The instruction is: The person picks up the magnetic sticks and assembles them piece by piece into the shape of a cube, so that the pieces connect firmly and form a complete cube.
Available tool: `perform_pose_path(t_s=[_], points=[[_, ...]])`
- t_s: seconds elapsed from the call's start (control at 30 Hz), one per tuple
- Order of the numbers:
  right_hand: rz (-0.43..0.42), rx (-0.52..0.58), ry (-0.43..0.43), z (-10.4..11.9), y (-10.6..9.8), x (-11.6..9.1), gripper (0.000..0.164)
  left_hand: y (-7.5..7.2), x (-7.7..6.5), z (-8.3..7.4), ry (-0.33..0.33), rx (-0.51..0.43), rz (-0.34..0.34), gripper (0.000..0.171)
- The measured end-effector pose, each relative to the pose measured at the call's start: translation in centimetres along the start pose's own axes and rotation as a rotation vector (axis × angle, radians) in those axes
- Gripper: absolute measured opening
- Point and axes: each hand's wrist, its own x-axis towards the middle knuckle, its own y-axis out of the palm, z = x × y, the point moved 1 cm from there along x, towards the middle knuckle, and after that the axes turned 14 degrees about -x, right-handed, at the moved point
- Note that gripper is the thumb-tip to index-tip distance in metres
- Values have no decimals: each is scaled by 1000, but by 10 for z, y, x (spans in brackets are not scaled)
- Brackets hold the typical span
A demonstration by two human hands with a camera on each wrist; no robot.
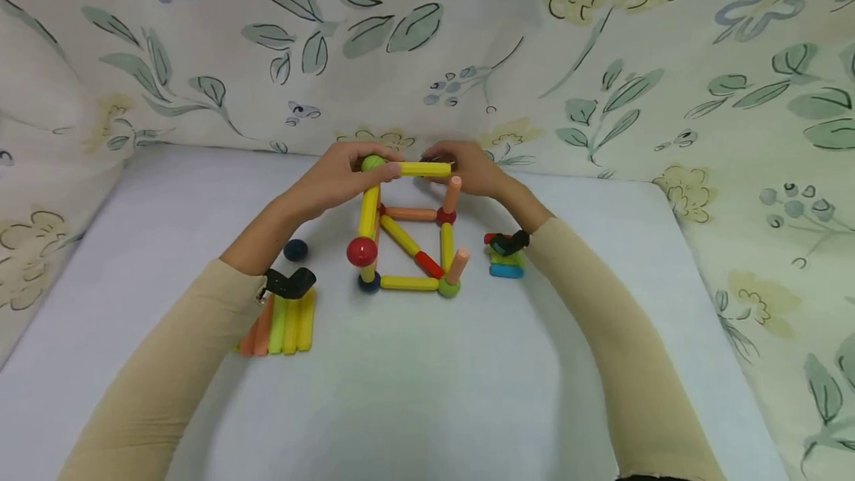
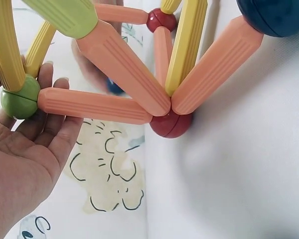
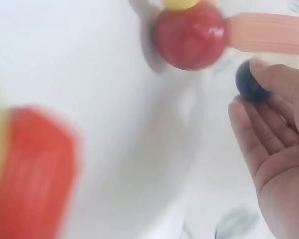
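A frame of coloured building sticks and balls stands on the table, with a square base and a diagonal of yellow and red sticks. At its back left corner, my left hand (image 1: 334, 178) grips the raised green ball (image 1: 372, 162), fingers behind it in the left wrist view. From that ball a yellow stick (image 1: 425, 168) reaches right, and another yellow stick (image 1: 368, 212) runs forward to a red ball (image 1: 362, 252). My right hand (image 1: 473, 169) pinches a dark blue ball (image 3: 251, 82) between thumb and fingers, close to the right-hand stick's end. Below stands an upright orange stick (image 1: 451, 195).
Left of the frame lie a loose dark blue ball (image 1: 295, 249) and a row of yellow, green and orange sticks (image 1: 291, 325), partly under the left wrist. Short sticks, including a blue one (image 1: 506, 271), lie near the right wrist. A floral cloth (image 1: 508, 36) hangs behind the table.
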Motion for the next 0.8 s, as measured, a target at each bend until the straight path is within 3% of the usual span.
perform_pose_path(t_s=[0.17,0.33,0.53,0.8], points=[[-170,126,122,9,-23,-48,44,-5,-1,4,-38,-17,-19,38],[-332,152,67,36,-42,-77,40,-8,-2,5,-48,-39,-33,39],[-350,49,-34,55,-36,-87,42,-8,-2,5,-43,-47,-33,39],[-384,35,-57,60,-26,-92,39,-4,-2,2,-43,-41,-25,38]])
